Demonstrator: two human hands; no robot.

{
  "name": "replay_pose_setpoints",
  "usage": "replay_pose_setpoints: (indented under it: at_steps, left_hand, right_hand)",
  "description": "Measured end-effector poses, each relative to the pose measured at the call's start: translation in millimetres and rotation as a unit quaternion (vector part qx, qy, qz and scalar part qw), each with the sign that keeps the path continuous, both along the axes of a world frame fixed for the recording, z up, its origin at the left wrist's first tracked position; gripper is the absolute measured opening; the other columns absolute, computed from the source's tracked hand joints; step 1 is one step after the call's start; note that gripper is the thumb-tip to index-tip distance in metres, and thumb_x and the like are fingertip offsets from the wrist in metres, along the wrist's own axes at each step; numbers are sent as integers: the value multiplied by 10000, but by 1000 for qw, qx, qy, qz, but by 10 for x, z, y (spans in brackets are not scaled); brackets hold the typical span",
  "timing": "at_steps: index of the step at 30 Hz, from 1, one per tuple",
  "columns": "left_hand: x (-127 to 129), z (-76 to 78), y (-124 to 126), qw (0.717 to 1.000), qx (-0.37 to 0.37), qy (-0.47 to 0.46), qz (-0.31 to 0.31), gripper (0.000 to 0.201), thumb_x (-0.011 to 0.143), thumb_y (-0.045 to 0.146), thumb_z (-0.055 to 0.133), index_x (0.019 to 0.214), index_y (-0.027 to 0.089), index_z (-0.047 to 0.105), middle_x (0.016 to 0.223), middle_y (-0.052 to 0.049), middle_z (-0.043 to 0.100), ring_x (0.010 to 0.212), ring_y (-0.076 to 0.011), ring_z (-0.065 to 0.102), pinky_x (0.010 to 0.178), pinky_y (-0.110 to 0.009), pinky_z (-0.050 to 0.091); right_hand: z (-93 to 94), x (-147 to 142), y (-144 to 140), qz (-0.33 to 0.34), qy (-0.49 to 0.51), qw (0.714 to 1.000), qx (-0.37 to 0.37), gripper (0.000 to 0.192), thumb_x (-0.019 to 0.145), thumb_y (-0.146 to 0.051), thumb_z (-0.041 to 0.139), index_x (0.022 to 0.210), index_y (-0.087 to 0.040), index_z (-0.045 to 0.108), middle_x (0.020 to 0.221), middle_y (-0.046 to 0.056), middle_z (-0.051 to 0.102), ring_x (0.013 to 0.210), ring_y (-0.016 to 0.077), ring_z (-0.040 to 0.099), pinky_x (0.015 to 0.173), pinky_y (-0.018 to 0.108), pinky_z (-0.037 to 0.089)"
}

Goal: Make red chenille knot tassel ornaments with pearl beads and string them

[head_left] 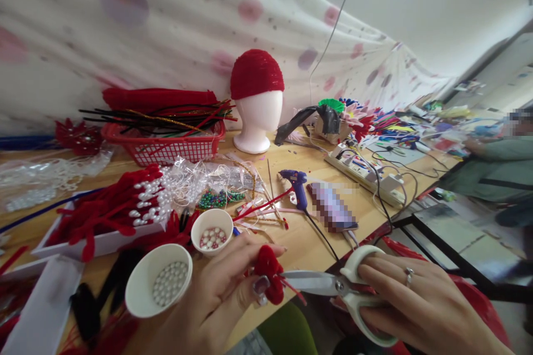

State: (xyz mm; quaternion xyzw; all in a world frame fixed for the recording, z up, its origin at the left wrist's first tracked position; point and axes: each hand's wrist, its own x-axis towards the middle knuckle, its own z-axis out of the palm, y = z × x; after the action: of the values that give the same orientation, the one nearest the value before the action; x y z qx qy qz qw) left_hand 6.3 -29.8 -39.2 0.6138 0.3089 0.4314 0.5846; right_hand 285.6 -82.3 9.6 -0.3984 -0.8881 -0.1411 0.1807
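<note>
Between the thumb and fingers of my left hand (225, 294) is a fuzzy red pipe cleaner piece (272, 277), bent into a small shape, with a thin red end sticking out to the right. My right hand (416, 294) has its fingers through the white handles of a pair of scissors (316, 283). The blade tips touch or lie right beside the red piece; the blades look nearly closed. Close to my left hand stand a cup of white pearl beads (160, 283) and a smaller cup of pink and white beads (212, 231).
A blue glue gun (295, 183) and a phone (333, 208) lie beyond my hands. Behind are a white foam head (258, 116) in a red cap, a red basket (166, 147) of pipe cleaners and a power strip (366, 177). Another person (491, 166) sits at right.
</note>
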Motion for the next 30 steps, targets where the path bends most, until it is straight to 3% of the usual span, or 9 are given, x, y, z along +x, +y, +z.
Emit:
replay_pose_setpoints:
  at_steps: [6, 11, 17, 23, 30]
  left_hand:
    - [-62, -13, 7, 999, 10, 44, -8, 273, 931, 394, 649, 1161, 338, 785, 1228, -60, 743, 1188, -267, 658, 996, -315, 566]
    - [-56, -20, 7, 999, -23, 31, -34, 275, 940, 411, 637, 1183, 402, 765, 1232, -18, 744, 1161, -231, 672, 995, -270, 551]
    - [-45, -3, -16, 994, -97, 0, -58, 364, 911, 516, 644, 1186, 319, 779, 1299, -70, 723, 1294, -308, 596, 1147, -420, 440]
    - [-49, -75, -63, 990, -131, -20, -43, 348, 897, 483, 674, 1180, 313, 783, 1289, -99, 730, 1154, -338, 694, 951, -443, 600]
    - [-68, -86, -55, 987, -158, -9, -40, 332, 886, 473, 694, 1149, 298, 796, 1307, -81, 730, 1318, -337, 590, 1108, -459, 486]
  right_hand:
    - [10, 13, -32, -4, -9, 1000, 9, 235, 1066, -325, 422, 949, -185, 570, 654, -5, 643, 523, 120, 592, 514, 245, 410]
    - [40, 11, -34, -2, -36, 999, 19, 247, 1072, -302, 398, 941, -178, 566, 624, -13, 622, 504, 121, 573, 501, 253, 405]
    - [44, 30, -38, 5, -33, 999, 12, 235, 1069, -283, 399, 959, -179, 579, 638, -7, 636, 526, 129, 593, 517, 253, 428]
    - [13, 10, -34, 12, -23, 1000, -12, 260, 1083, -332, 368, 985, -179, 554, 633, -17, 609, 517, 119, 547, 505, 253, 385]
    - [-50, -9, -40, -2, 9, 999, -47, 226, 1064, -380, 417, 976, -218, 549, 628, -22, 613, 506, 124, 556, 492, 280, 367]
